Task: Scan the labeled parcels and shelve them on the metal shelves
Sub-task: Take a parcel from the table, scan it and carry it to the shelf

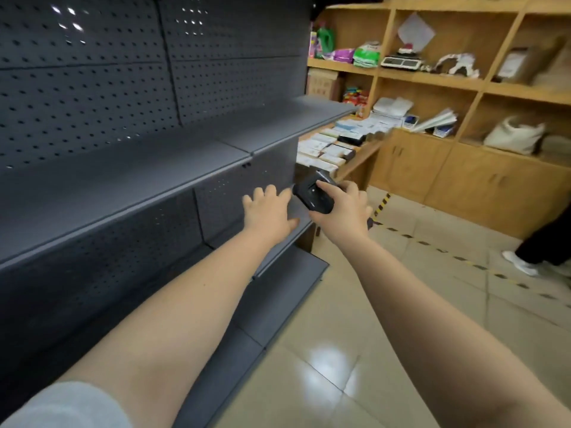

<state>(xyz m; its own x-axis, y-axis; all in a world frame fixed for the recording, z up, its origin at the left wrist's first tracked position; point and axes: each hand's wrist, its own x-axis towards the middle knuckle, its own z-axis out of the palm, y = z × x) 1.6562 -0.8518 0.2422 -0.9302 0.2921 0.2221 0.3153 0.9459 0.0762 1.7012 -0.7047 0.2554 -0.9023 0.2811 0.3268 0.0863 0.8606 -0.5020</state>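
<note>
Dark grey metal shelves (129,180) with a perforated back panel fill the left of the view, and I see nothing lying on them. My right hand (343,211) grips a black handheld scanner (313,194) near the shelf unit's right end, thumb on its top face. My left hand (268,211) is stretched out just left of the scanner with fingers spread, holding nothing, in front of the lower shelf. No labeled parcel shows near my hands.
A wooden counter (361,152) beyond the metal unit carries several small boxes (327,146). Wooden wall shelving (432,78) with bags, papers and a scale runs along the right. A person's leg and white shoe (522,264) stand on the tiled floor at right, by a yellow-black tape line.
</note>
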